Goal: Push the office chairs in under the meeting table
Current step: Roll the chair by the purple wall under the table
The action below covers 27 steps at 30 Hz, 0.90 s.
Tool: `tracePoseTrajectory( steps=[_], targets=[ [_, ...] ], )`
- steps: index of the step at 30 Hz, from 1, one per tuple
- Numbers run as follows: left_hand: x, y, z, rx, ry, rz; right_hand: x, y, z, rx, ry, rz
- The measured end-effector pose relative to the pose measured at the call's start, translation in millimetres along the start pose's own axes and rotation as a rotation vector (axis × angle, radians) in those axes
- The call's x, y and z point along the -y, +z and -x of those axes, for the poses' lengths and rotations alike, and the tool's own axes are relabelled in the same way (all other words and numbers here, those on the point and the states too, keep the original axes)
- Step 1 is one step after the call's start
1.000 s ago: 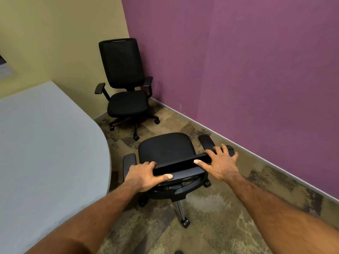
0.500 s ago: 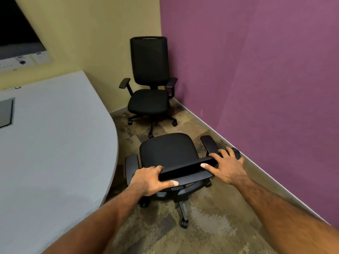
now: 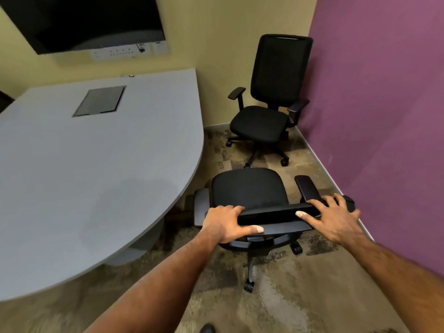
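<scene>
A black office chair [image 3: 248, 188] stands just below me, seen from above and behind, its left armrest close to the rounded edge of the grey meeting table [image 3: 79, 169]. My left hand [image 3: 225, 224] grips the left end of its backrest top, thumb along the rear. My right hand [image 3: 334, 217] rests on the right end of the same bar, fingers spread over it. A second black office chair [image 3: 264, 121] stands in the far corner, facing me, away from the table.
A purple wall [image 3: 384, 116] runs close along the right, a yellow wall [image 3: 216, 44] at the back. A dark screen [image 3: 84, 20] hangs above the table, which has a grey inset panel [image 3: 101, 100]. Patterned carpet [image 3: 288, 296] lies behind the near chair.
My view has swung left, showing more of the table and the screen. The near chair has turned and come closer to the table's edge, both hands still on its backrest.
</scene>
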State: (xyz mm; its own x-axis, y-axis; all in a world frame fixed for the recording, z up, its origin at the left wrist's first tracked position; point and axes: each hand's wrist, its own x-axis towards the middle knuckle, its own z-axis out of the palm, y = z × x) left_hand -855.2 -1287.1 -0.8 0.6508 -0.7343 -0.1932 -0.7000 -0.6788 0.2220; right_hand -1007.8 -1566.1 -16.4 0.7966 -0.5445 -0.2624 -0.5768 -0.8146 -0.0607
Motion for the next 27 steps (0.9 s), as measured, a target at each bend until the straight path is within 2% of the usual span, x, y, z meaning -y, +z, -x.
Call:
tracePoseTrajectory(
  steps=[11, 27],
  targets=[
    [-19, 11, -26, -0.056, -0.128, 0.057, -20, -21, -56, 0.021, -0.155, 0.053],
    [-4, 1, -76, -0.119, -0.379, 0.1, 19, -50, -178, -0.019, -0.349, 0.119]
  ],
)
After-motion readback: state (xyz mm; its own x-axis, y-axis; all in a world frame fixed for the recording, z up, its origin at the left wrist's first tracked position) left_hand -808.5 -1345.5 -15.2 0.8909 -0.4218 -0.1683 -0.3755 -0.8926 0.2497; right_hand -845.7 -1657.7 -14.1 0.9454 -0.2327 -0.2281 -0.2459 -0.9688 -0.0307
